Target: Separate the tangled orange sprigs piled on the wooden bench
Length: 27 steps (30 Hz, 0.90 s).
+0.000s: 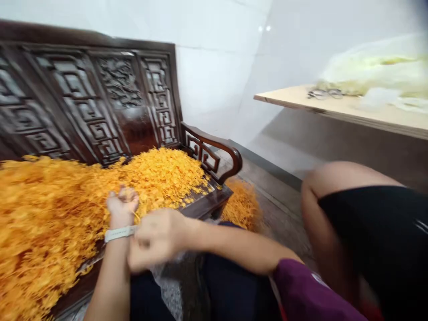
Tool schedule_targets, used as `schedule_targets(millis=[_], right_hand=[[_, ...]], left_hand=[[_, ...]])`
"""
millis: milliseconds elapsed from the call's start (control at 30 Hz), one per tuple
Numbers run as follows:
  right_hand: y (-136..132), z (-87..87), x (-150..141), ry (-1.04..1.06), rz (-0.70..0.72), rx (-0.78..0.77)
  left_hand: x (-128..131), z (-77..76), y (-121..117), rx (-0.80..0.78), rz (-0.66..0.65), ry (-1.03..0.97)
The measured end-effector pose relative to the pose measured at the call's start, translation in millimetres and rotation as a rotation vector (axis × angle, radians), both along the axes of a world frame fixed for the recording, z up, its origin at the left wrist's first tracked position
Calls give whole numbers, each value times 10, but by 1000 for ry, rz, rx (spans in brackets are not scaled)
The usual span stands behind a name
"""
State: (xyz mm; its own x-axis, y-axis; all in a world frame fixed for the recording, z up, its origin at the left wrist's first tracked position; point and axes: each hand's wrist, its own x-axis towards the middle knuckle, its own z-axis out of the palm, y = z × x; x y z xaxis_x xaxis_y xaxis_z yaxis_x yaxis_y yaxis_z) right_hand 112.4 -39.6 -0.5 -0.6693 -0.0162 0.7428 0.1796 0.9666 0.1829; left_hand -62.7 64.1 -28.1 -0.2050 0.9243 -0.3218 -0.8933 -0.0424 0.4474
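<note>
My left hand (123, 204) is palm up at the edge of a heap of orange, leafy-looking sprigs (43, 209). Its fingers curl around a few orange bits, and a pale watch band circles the wrist. Crossing just over that wrist, my right hand (160, 238) is closed in a fist and smeared by motion. A thin yellow stem (136, 217) runs between the two hands; what sits inside the right fist is hidden. Farther back on the bench lies a pile of small, loose orange pieces (167, 174).
The dark carved wooden bench (133, 125) has a curved armrest (236, 158) at its right end. Orange stringy stalks (242, 205) are heaped on the floor beside it. To the right, a wooden board (284, 97) carries glasses (326, 93) and a pale plastic bag (374, 67). Another person's bent leg (334, 187) is close by.
</note>
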Motion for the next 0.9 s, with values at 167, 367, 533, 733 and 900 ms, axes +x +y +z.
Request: schedule_targets(millis=[167, 367, 533, 733, 900], right_hand=[[-463, -6, -103, -197, 329, -232], [-195, 600, 367, -253, 564, -971], [307, 765, 691, -371, 895, -1282], [1148, 319, 534, 582, 37, -1527], [1220, -139, 450, 334, -262, -1440]], left_hand=[[-112, 55, 92, 24, 154, -66], [-215, -14, -4, 119, 82, -136], [-154, -62, -16, 130, 50, -151], [-49, -65, 29, 165, 16, -167], [-36, -24, -87, 235, -3, -200]])
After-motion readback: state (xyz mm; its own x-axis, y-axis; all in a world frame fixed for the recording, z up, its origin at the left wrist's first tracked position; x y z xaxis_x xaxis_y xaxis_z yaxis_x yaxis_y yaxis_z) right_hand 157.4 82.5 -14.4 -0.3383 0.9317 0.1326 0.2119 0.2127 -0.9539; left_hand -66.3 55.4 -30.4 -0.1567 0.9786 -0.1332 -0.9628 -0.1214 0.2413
